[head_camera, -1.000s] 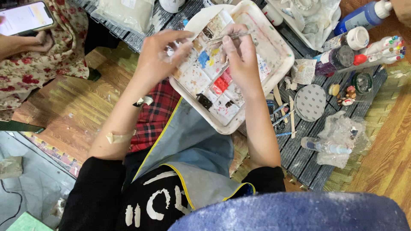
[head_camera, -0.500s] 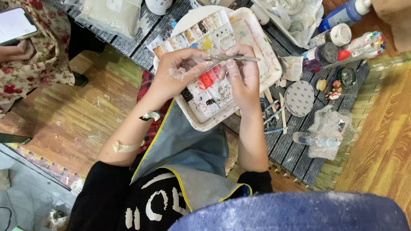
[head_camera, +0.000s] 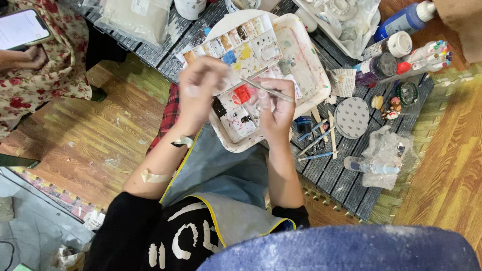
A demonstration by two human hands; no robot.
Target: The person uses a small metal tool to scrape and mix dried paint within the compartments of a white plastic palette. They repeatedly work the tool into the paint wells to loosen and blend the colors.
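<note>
My left hand [head_camera: 198,90] and my right hand [head_camera: 275,108] are raised together over a white paint palette [head_camera: 306,60] with many small wells of colour. My right hand grips a thin metal tool [head_camera: 266,89] that slants up to the left, towards my left hand. My left hand is blurred, its fingers curled near the tool's tip; whether it pinches something small I cannot tell. A blue well [head_camera: 229,56] and a red well [head_camera: 241,94] show between and beside my hands.
A dark slatted mat [head_camera: 346,165] carries brushes and sticks [head_camera: 321,135], a round grey disc [head_camera: 351,117], paint bottles [head_camera: 401,20], marker pens [head_camera: 432,55] and crumpled plastic [head_camera: 386,150]. Another person at upper left holds a phone [head_camera: 22,30]. Wooden floor lies on both sides.
The view has shifted, so the palette and my hands sit lower in frame. My hands have stayed together with the metal tool, and my left hand has moved quickly, now blurred.
</note>
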